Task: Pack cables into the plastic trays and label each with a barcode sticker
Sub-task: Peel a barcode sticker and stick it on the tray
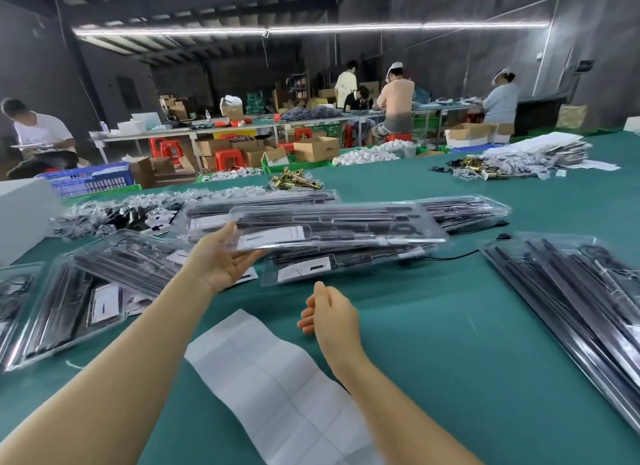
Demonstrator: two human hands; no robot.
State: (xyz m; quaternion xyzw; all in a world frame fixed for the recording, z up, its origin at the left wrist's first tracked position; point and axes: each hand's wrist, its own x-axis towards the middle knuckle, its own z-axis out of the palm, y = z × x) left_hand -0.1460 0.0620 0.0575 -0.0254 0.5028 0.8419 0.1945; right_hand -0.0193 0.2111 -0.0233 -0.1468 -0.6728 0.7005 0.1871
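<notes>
Plastic tray [341, 227], clear and loaded with black cables, is up off the green table [433, 343], gripped at its near-left end by the left hand [221, 260], thumb on top and fingers curled beneath, right above a stack of filled trays [346, 262]. Right hand [329, 308] hovers low over the table with fingers loosely curled, holding nothing, just beside the white sticker sheet [277, 385]. More filled trays lie at far left [69, 308] and far right [581, 298].
</notes>
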